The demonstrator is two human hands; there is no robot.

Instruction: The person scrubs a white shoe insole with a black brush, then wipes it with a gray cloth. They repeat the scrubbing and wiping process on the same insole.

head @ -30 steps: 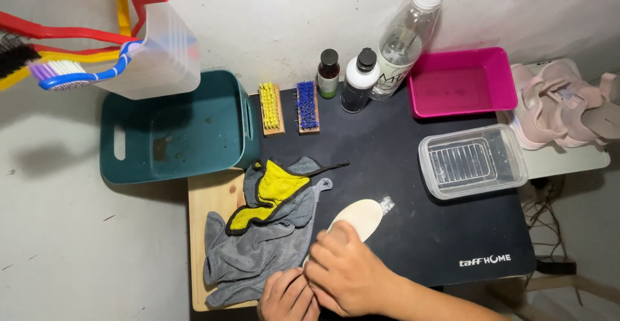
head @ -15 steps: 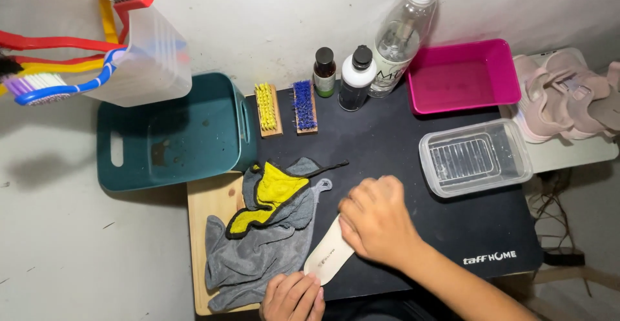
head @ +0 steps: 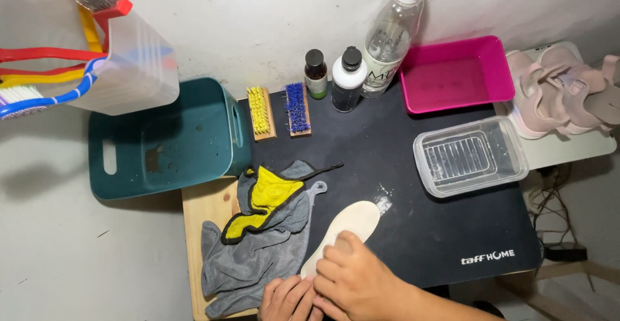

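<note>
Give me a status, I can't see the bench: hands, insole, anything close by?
Both hands, left and right, pressing on the pale insole. Insole flat on black mat. Grey cloth touching its left side.

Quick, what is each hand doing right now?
Left hand: fingers curled, pressing the near end of the insole.
Right hand: laid flat on the insole, not gripping it.

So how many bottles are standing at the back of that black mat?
3, in a row by the wall: a small dark brown bottle on the left, a white bottle with a black cap in the middle, and a tall clear plastic bottle on the right. None looks hidden.
</note>
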